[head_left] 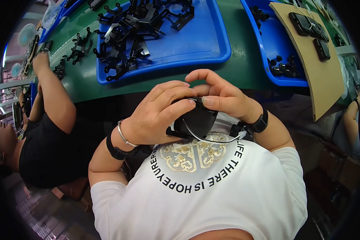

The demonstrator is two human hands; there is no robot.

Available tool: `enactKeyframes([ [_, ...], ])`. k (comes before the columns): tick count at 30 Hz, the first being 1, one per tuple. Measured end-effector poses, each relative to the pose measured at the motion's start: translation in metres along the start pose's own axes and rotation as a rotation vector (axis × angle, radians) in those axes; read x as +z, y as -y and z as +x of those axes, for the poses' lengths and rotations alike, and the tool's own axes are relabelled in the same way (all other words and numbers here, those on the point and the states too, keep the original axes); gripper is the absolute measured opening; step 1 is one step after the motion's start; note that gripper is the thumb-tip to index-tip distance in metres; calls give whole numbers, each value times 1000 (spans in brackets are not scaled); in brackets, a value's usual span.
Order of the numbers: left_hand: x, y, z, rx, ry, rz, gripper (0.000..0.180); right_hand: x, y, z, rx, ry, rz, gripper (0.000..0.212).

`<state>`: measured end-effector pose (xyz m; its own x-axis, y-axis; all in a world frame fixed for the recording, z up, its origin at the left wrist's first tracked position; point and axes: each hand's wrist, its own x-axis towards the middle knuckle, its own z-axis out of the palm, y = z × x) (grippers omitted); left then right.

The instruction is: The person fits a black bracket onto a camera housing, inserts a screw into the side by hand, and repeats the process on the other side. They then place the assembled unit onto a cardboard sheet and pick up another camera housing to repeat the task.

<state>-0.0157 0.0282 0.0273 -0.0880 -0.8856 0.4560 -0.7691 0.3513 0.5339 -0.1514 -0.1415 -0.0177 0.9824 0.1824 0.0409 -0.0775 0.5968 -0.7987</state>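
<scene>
A black plastic housing (202, 122) with a white cable (212, 141) is held close to my chest, below the table's front edge. My left hand (160, 108) wraps its far left side, with the fingers bent over the top. From the other side, my right hand (224, 98) presses its thumb on the housing's upper edge, the index finger arched above. Both thumbs almost meet there. Whether a small part sits between the fingertips is hidden. The cable loops out of the housing toward my right wrist.
Ahead on the green table (82, 78) is a blue tray (212, 58) with a heap of black brackets (136, 28). A second blue tray (284, 82) at right holds small black parts, beside cardboard (322, 80) carrying black devices (308, 26). A co-worker's arm (56, 92) reaches in at left.
</scene>
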Motion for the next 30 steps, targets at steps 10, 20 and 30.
enactKeyframes([
  [10,3,8,-1,23,-29,-80,65,-8,-7,2,49,-97,48,40],
  [20,-1,4,3,31,-18,-18,58,4,26,-10,-6,-168,-371,23],
  [30,2,1,7,9,56,-11,59,3,26,-4,88,-152,-418,16],
])
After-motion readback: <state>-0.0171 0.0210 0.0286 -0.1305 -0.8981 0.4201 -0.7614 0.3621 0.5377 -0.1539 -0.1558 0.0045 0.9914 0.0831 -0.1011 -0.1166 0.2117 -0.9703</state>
